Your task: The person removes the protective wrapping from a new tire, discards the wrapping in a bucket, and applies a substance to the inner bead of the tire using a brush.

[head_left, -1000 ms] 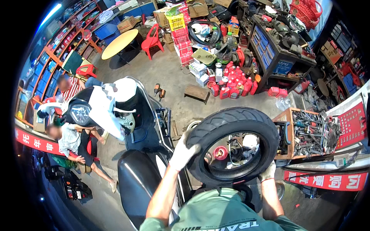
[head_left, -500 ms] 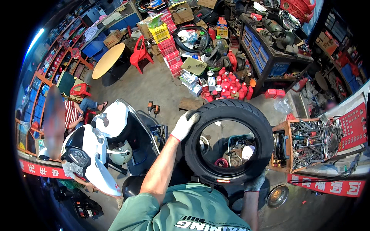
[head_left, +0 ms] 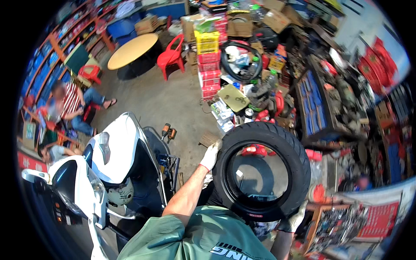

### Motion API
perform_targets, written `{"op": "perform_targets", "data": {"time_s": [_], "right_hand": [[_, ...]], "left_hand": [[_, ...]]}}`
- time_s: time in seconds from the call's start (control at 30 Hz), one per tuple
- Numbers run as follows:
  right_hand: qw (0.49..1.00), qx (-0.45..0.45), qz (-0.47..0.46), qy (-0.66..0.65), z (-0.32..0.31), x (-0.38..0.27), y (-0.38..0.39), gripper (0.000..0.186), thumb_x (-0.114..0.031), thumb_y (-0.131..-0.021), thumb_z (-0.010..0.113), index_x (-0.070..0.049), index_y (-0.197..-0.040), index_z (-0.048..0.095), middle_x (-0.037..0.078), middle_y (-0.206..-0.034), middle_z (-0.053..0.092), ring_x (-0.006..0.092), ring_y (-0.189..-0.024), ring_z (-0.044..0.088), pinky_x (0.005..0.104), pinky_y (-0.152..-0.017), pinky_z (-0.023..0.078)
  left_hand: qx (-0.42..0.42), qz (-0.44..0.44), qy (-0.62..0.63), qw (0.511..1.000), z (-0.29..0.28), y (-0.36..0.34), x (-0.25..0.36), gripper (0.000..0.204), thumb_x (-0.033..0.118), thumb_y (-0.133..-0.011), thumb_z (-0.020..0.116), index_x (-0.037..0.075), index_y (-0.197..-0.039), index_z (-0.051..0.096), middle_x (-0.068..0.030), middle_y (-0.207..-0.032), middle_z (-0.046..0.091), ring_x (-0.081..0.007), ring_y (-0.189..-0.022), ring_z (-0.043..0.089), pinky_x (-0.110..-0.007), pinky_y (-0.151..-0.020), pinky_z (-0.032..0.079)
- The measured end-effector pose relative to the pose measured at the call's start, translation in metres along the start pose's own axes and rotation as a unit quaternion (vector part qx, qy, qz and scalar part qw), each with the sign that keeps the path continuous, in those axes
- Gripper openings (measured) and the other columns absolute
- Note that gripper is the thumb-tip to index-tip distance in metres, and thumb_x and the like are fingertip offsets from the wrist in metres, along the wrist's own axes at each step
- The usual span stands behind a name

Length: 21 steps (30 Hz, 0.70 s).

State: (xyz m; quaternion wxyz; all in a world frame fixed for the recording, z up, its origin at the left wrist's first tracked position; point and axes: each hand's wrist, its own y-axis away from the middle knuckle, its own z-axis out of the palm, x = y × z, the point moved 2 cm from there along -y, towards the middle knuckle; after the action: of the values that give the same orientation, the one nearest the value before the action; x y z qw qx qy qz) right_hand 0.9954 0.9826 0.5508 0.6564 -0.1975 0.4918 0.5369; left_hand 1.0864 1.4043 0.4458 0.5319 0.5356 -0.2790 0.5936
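Observation:
A black rubber tyre (head_left: 296, 162) with a treaded outer face is held up before me, its open middle showing the floor beyond. My left hand (head_left: 211, 157), in a white work glove with a red cuff, grips its left side. At the lower right edge my right hand (head_left: 297, 219), gloved too, is closed on the tyre; part of its fingers is hidden by the rubber. No wheel rim sits inside the tyre.
To the left stands a white scooter (head_left: 115, 151), with a helmet (head_left: 121, 193) on it. Orange-black power drills (head_left: 169, 131) lie on the floor. Stacked red boxes (head_left: 210, 78), a workbench (head_left: 320, 135) and a tool tray (head_left: 333, 229) surround me. A person (head_left: 73, 104) sits far left.
My view has turned, so the scooter, table and tool tray have shifted in the picture. Both hands still grip the tyre, which stays in front of me.

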Motion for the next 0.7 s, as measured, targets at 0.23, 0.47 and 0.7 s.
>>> {"op": "perform_targets", "data": {"time_s": [0.23, 0.47, 0.7], "right_hand": [[0.936, -0.163, -0.013, 0.311, 0.189, 0.060, -0.133, 0.053, -0.040, -0.102, 0.049, 0.001, -0.136, 0.052, 0.010, -0.134, 0.057, 0.0258, -0.121, 0.054, 0.0397, -0.106, 0.040], [0.888, -0.403, 0.137, 0.177, 0.418, 0.063, -0.122, 0.040, -0.037, -0.103, 0.049, -0.003, -0.122, 0.055, 0.006, -0.119, 0.061, 0.0185, -0.109, 0.057, 0.0349, -0.097, 0.044], [0.728, -0.627, 0.206, 0.186, 0.557, 0.094, -0.066, 0.081, -0.052, -0.092, 0.061, -0.003, -0.149, 0.032, 0.013, -0.148, 0.044, 0.0272, -0.133, 0.046, 0.0403, -0.114, 0.033]], "left_hand": [[0.208, 0.001, 0.058, 0.977, -0.133, -0.068, 0.012, 0.069, 0.054, -0.100, 0.043, -0.008, -0.127, 0.058, -0.0129, -0.123, 0.063, -0.0216, -0.113, 0.057, -0.033, -0.101, 0.041], [0.384, 0.067, 0.231, 0.891, -0.178, -0.022, 0.055, 0.067, 0.052, -0.103, 0.039, -0.006, -0.133, 0.053, -0.0123, -0.131, 0.058, -0.0186, -0.118, 0.053, -0.032, -0.104, 0.039], [0.472, 0.153, 0.396, 0.772, -0.213, 0.023, 0.028, 0.065, 0.054, -0.103, 0.035, 0.000, -0.136, 0.053, -0.0145, -0.133, 0.058, -0.0229, -0.120, 0.056, -0.036, -0.103, 0.045]]}}
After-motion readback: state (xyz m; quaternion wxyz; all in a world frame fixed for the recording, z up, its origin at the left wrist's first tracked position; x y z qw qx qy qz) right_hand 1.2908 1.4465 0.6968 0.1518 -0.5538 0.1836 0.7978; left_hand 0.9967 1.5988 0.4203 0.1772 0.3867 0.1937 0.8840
